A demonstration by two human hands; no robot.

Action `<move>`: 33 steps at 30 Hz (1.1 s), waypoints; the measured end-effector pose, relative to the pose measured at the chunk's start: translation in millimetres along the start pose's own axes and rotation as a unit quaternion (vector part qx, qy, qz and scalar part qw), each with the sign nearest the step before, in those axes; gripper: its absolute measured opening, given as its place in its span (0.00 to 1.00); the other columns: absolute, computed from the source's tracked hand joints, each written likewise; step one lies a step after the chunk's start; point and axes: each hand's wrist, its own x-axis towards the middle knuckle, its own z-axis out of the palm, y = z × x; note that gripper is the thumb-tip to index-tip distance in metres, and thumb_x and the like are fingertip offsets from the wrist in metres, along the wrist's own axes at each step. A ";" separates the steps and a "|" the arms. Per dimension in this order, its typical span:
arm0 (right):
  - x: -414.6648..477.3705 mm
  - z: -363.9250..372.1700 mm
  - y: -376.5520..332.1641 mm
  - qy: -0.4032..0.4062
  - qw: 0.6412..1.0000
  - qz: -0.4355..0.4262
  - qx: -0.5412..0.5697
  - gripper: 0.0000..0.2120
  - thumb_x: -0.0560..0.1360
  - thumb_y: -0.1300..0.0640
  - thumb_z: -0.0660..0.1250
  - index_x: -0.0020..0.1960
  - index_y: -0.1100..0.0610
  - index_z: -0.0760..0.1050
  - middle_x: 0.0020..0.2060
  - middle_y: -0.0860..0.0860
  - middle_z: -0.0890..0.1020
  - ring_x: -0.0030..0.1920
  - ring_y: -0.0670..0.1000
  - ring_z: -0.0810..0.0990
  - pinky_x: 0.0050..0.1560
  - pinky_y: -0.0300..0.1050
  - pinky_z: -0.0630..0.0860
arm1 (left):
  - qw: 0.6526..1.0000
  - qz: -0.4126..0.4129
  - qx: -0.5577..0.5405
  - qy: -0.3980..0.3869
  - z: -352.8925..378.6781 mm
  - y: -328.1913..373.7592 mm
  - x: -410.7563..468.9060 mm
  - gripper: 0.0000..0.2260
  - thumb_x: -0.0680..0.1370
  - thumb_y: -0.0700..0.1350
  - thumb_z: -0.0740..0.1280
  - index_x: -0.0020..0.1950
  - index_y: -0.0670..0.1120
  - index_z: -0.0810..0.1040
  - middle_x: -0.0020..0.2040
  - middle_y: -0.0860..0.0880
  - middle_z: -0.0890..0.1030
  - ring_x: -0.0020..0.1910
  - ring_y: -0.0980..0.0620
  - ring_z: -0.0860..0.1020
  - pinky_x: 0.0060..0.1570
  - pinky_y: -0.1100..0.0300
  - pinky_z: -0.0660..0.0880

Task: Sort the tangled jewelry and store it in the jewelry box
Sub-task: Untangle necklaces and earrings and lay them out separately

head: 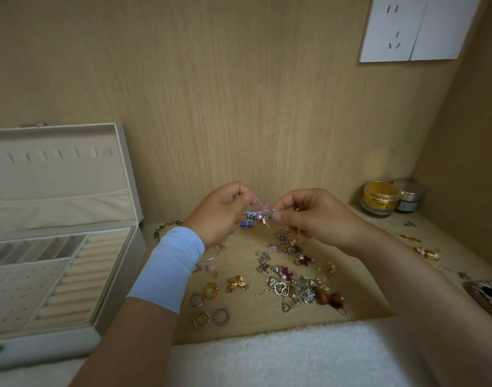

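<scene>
I look at a light wooden desk (239, 328) with a wooden wall (239, 93) behind it. Both hands are up above the desk, close together. The left hand (219, 213) pinches one end of a small tangled bunch (257, 217) of blue and purple beads, a pearl and pink thread. The right hand (309, 216) pinches the other end with its thumb and a finger. Its other fingers are curled in.

A light blue band (172, 266) goes round the left wrist. Just under the right hand lies the big pile of jewelry (292, 283), with hearts, red stars, pearls and brown beads all mixed up. Under the left wrist sit some rings (222, 317), gold and silver, and a gold clip (237, 284). A dark bead bracelet (164, 229) pokes out to the left of that wrist.

Further left of the left hand stands the jewelry box (123, 277), with its lid (57, 174) up. Far to the right of the right hand, two jars (380, 198) stand in the corner. A fluffy white towel (281, 356) lies below both arms. A white socket (393, 29) is high on the wall above the right hand.
</scene>
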 end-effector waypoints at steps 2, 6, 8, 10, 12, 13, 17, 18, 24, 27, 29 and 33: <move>-0.4 0.2 -0.2 -0.009 1.000 0.004 0.006 0.04 0.76 0.59 0.72 0.48 0.59 0.84 0.30 0.48 0.79 0.27 0.43 0.73 0.27 0.32 0.69 | 1.000 0.017 0.001 -0.006 -0.4 4.4 -2.9 0.11 0.85 0.42 0.57 0.46 0.46 0.76 0.24 0.52 0.66 0.22 0.56 0.60 0.24 0.64 0.58; 0.1 -1.3 1.8 -0.025 0.999 0.001 -0.036 0.05 0.77 0.60 0.72 0.50 0.60 0.85 0.25 0.41 0.78 0.25 0.38 0.72 0.29 0.29 0.67 | 0.999 0.027 0.015 -0.013 -0.6 7.2 -5.6 0.10 0.85 0.44 0.56 0.48 0.46 0.75 0.24 0.50 0.69 0.18 0.55 0.63 0.22 0.67 0.60; -1.3 -1.6 -0.7 -0.030 0.999 0.003 -0.044 0.06 0.77 0.58 0.72 0.49 0.60 0.85 0.28 0.42 0.81 0.28 0.37 0.75 0.32 0.28 0.68 | 1.000 0.021 0.005 -0.015 -0.6 6.2 -5.1 0.10 0.85 0.44 0.56 0.48 0.46 0.75 0.23 0.50 0.68 0.20 0.52 0.67 0.25 0.64 0.63; -2.5 -1.4 -3.2 -0.030 0.998 0.005 -0.051 0.07 0.75 0.53 0.74 0.48 0.57 0.86 0.37 0.50 0.86 0.37 0.39 0.78 0.41 0.31 0.73 | 0.999 0.027 -0.011 -0.014 0.3 6.4 -4.7 0.11 0.85 0.43 0.56 0.47 0.46 0.75 0.23 0.50 0.66 0.23 0.51 0.70 0.28 0.61 0.66; -2.7 -1.7 -3.9 -0.018 0.998 -0.011 -0.066 0.07 0.74 0.54 0.75 0.47 0.57 0.86 0.43 0.56 0.86 0.41 0.45 0.80 0.48 0.40 0.76 | 0.999 0.027 -0.031 -0.017 1.4 8.5 -5.1 0.11 0.85 0.41 0.56 0.47 0.45 0.76 0.23 0.50 0.66 0.25 0.51 0.72 0.27 0.61 0.68; -2.3 -2.0 -3.7 -0.011 0.997 -0.020 -0.068 0.06 0.74 0.55 0.75 0.47 0.58 0.86 0.43 0.57 0.86 0.41 0.46 0.80 0.49 0.42 0.77 | 0.999 0.019 -0.041 -0.018 1.8 9.7 -5.5 0.11 0.85 0.41 0.57 0.47 0.44 0.76 0.23 0.49 0.68 0.25 0.51 0.73 0.26 0.62 0.69; -1.1 -3.2 -5.0 0.015 0.998 -0.030 -0.045 0.06 0.75 0.57 0.74 0.49 0.58 0.87 0.41 0.56 0.86 0.38 0.43 0.80 0.40 0.37 0.77 | 0.999 -0.015 -0.035 -0.015 2.9 10.7 -5.1 0.10 0.84 0.40 0.58 0.46 0.44 0.77 0.33 0.50 0.78 0.27 0.52 0.71 0.26 0.63 0.65; -0.7 -3.2 -5.3 0.023 0.998 -0.033 -0.042 0.06 0.75 0.56 0.74 0.48 0.57 0.87 0.40 0.56 0.86 0.37 0.44 0.80 0.39 0.36 0.76 | 0.999 -0.022 -0.029 -0.011 3.6 11.3 -5.1 0.11 0.84 0.40 0.59 0.45 0.44 0.77 0.35 0.50 0.78 0.25 0.53 0.69 0.25 0.64 0.62; 3.1 -3.6 -3.3 0.091 0.993 -0.056 -0.053 0.08 0.77 0.55 0.72 0.46 0.61 0.85 0.42 0.56 0.86 0.39 0.46 0.81 0.41 0.31 0.74 | 0.999 -0.023 0.040 0.014 7.7 16.1 -7.5 0.07 0.81 0.45 0.64 0.47 0.46 0.81 0.28 0.55 0.74 0.20 0.61 0.65 0.22 0.66 0.62; 2.0 -3.4 -3.7 0.053 0.997 -0.054 0.015 0.10 0.79 0.58 0.69 0.48 0.66 0.82 0.41 0.58 0.86 0.40 0.47 0.82 0.46 0.35 0.78 | 0.996 -0.027 0.081 0.009 8.3 15.9 -8.9 0.05 0.79 0.48 0.68 0.47 0.48 0.81 0.26 0.60 0.73 0.19 0.64 0.69 0.26 0.63 0.66; 2.0 -3.2 -4.1 0.033 0.997 -0.045 0.046 0.10 0.79 0.59 0.68 0.48 0.68 0.81 0.36 0.56 0.84 0.36 0.50 0.81 0.43 0.41 0.80 | 0.995 -0.038 0.094 -0.014 7.8 16.7 -10.0 0.05 0.79 0.49 0.68 0.45 0.51 0.81 0.26 0.61 0.74 0.19 0.64 0.69 0.28 0.62 0.69; 0.9 -3.7 -6.1 0.030 0.998 -0.027 0.038 0.10 0.79 0.57 0.69 0.48 0.65 0.80 0.28 0.53 0.75 0.29 0.51 0.76 0.36 0.42 0.78 | 0.995 -0.052 0.059 -0.063 1.8 20.0 -14.1 0.07 0.81 0.49 0.65 0.45 0.50 0.81 0.34 0.58 0.80 0.20 0.65 0.69 0.31 0.61 0.68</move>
